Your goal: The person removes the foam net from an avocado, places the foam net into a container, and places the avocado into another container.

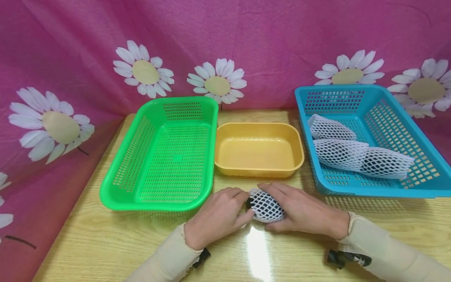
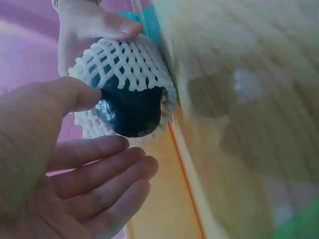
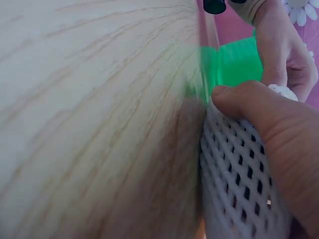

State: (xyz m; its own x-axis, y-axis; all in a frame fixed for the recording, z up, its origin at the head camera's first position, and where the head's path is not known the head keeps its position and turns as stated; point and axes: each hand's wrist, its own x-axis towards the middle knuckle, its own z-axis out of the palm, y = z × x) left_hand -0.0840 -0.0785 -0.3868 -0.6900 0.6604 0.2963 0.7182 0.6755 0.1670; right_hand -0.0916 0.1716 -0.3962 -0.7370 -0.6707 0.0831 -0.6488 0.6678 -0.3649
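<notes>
A dark, glossy, rounded fruit [image 2: 132, 112] sits in a white foam net sleeve [image 1: 266, 206] low over the table, between both hands. My right hand [image 1: 299, 207] grips the sleeved fruit from the right, its thumb along the near side of the mesh. From the left, my left hand [image 1: 220, 213] meets the uncovered end, with the thumb tip at the fruit and the mesh edge. The other left fingers [image 2: 107, 181] extend loosely below that end in the left wrist view. In the right wrist view, the foam sleeve [image 3: 234, 184] covers the fruit's side under the right thumb.
A green basket [image 1: 213, 156] stands at left, and a yellow tub [image 1: 258, 172] is just beyond the hands. At right, a blue basket [image 1: 317, 172] holds several foam-sleeved items [image 1: 340, 152]. Behind the wooden table [image 1: 105, 243] hangs a pink flowered cloth [image 1: 267, 51].
</notes>
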